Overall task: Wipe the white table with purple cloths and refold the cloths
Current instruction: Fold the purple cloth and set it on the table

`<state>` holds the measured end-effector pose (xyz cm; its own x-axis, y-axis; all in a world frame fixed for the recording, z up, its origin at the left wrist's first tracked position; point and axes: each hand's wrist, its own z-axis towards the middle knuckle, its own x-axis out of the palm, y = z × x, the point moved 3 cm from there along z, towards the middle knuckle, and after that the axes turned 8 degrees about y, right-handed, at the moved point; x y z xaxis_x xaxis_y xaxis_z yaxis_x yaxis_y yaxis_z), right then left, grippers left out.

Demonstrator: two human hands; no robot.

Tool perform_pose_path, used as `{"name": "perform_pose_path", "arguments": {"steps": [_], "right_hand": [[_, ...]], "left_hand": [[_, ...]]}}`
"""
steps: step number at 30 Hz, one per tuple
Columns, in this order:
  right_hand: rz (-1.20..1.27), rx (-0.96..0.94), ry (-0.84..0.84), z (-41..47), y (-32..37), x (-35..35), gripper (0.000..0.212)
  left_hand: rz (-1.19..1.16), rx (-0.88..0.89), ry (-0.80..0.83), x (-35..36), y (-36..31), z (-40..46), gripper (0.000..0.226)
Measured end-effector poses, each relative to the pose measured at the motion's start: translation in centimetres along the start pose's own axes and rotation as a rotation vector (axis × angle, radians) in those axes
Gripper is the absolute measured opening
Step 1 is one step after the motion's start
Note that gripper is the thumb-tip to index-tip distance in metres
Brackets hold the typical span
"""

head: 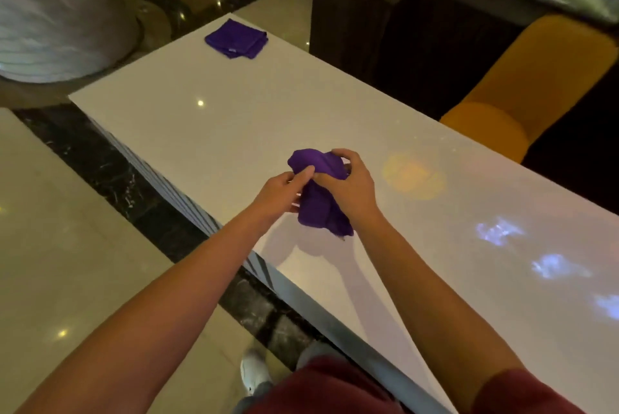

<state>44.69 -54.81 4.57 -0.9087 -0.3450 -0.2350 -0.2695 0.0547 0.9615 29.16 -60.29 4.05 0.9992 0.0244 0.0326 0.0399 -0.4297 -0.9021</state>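
Note:
A crumpled purple cloth (320,199) hangs above the white table (207,132), held between both hands. My left hand (284,190) pinches its left side with thumb and fingers. My right hand (348,184) grips the top of the bundle, and the cloth's lower corner dangles just over the tabletop near its left edge. A second purple cloth (237,39) lies folded in a neat square at the table's far end, well away from both hands.
An orange chair (522,88) stands at the table's right side. A dark wooden cabinet (355,11) is beyond the far right edge. A large grey pillar (57,8) rises at the far left. Glossy tiled floor (67,246) runs along the left of the table.

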Motion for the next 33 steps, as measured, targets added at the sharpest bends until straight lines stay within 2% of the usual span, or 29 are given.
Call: {"name": "perform_pose_path", "arguments": {"steps": [2, 6, 8, 11, 13, 15, 17, 19, 22, 24, 27, 30, 31, 33], "right_hand": [[0.101, -0.03, -0.023, -0.2, 2.0, 2.3, 0.054], [0.197, -0.104, 0.0, 1.2, 3.7, 5.6, 0.046], [0.373, -0.055, -0.015, 2.5, 3.6, 6.7, 0.042], [0.728, 0.046, -0.075, 5.8, 2.5, 9.0, 0.039], [0.91, 0.112, -0.117, 8.9, 1.8, 10.6, 0.048], [0.981, 0.223, -0.076, 12.2, 1.4, 12.7, 0.057], [1.0, 0.382, -0.025, 15.2, 0.8, 15.1, 0.062], [1.017, 0.464, 0.029, 18.3, 1.1, 17.2, 0.068], [1.064, 0.489, 0.096, 22.5, 2.1, 19.1, 0.079], [1.097, 0.482, 0.106, 24.7, 2.5, 19.4, 0.081], [0.967, 0.456, 0.041, 28.0, 3.0, 18.9, 0.076], [0.885, 0.403, -0.17, 31.4, 3.2, 17.6, 0.05], [0.824, 0.365, -0.23, 32.5, 3.3, 17.1, 0.049], [0.644, 0.329, -0.298, 34.4, 4.2, 16.4, 0.063]], "left_hand": [[-0.034, 0.045, 0.042, -1.8, -1.9, -0.3, 0.054], [-0.076, 0.168, 0.026, -6.1, -4.9, 0.5, 0.044], [-0.032, 0.205, 0.055, -7.9, -6.5, 1.7, 0.044], [0.161, 0.244, 0.091, -10.2, -9.2, 4.4, 0.039], [0.227, 0.263, 0.104, -11.8, -10.9, 6.7, 0.033], [0.202, 0.228, 0.098, -13.8, -12.2, 8.9, 0.03], [0.155, 0.185, 0.106, -16.1, -13.4, 11.2, 0.025], [0.09, 0.162, 0.134, -18.6, -14.7, 13.6, 0.022], [-0.07, 0.113, 0.172, -22.2, -16.6, 17.5, 0.023], [-0.064, 0.091, 0.197, -24.1, -17.5, 20.3, 0.026], [0.102, 0.08, 0.173, -26.9, -18.4, 25.0, 0.034], [0.241, 0.061, 0.153, -29.8, -19.2, 30.4, 0.038], [0.264, 0.045, 0.15, -30.7, -19.3, 32.2, 0.039], [0.261, -0.006, 0.167, -32.3, -19.5, 35.5, 0.049]]}}
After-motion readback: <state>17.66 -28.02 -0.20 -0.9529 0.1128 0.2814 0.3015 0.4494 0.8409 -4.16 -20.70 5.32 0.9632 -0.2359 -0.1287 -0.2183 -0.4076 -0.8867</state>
